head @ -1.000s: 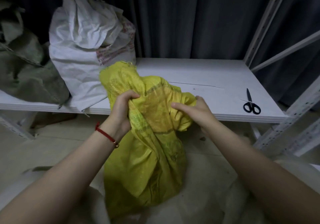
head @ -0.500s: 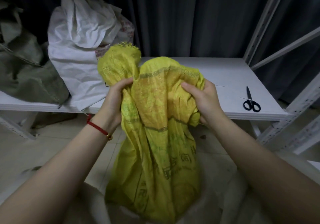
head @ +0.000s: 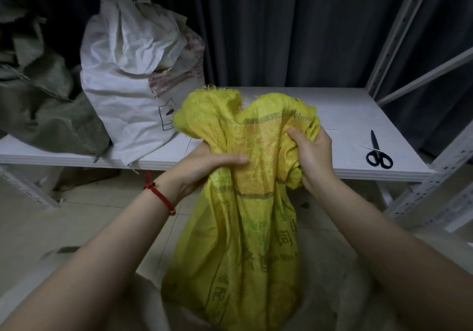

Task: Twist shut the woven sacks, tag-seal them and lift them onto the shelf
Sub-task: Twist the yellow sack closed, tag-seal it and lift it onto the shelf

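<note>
Three sacks are in view. One yellow sack [head: 245,228] is in front of the shelf [head: 345,116], its bunched neck gripped by the curled fingers [head: 230,158] of the left hand [head: 204,167] and the right hand [head: 312,156]. One white sack [head: 133,75], one grey-green sack [head: 46,116] and one pair of scissors [head: 377,151] sit on the shelf.

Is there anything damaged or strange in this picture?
Only the yellow sack: its top edge is frayed, with loose threads sticking out above the left hand. Nothing else stands out.
</note>
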